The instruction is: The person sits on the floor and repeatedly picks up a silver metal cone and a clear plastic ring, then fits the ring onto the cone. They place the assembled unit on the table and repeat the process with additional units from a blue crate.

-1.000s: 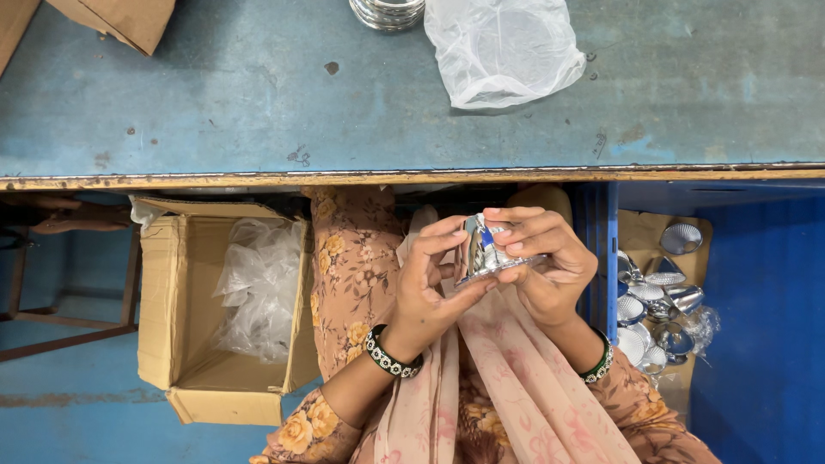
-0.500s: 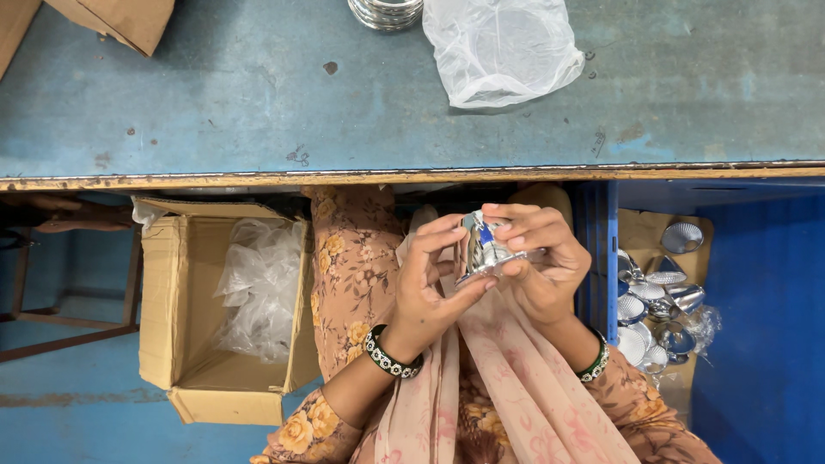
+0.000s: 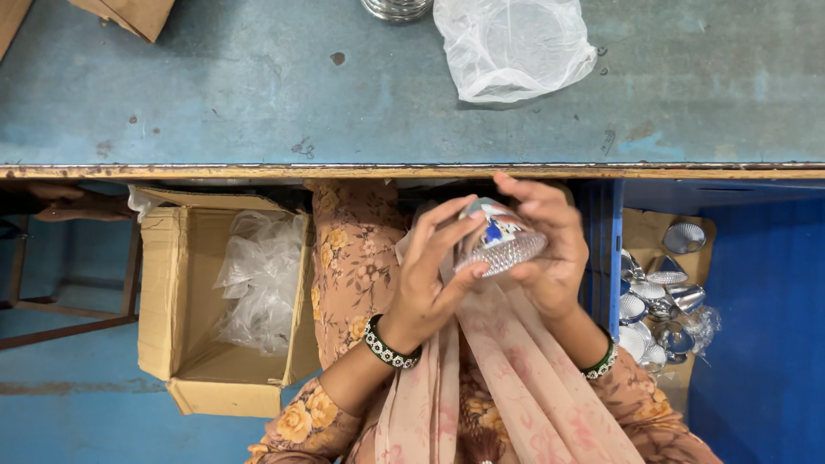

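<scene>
Both hands, left hand (image 3: 430, 275) and right hand (image 3: 550, 249), grasp a silvery faceted reflector cup (image 3: 500, 243) below the counter's (image 3: 258, 94) near edge. A cardboard box (image 3: 185, 301) (plastic bags inside) sits to the left.

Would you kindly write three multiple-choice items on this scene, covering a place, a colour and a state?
1. Where is the cardboard box?
A. on the blue table
B. on the floor by the person's left side
C. on the person's lap

2. What colour are the flowers on the person's sleeves?
A. orange-yellow
B. purple
C. white

3. How is the small shiny faceted cup held?
A. lying on the table
B. in the left hand alone
C. between the left hand and the right hand

Answers: 1 B, the box stands open on the floor below the table edge. 2 A, orange-yellow blooms show on the brown fabric. 3 C, fingers of both hands touch the cup.
</scene>
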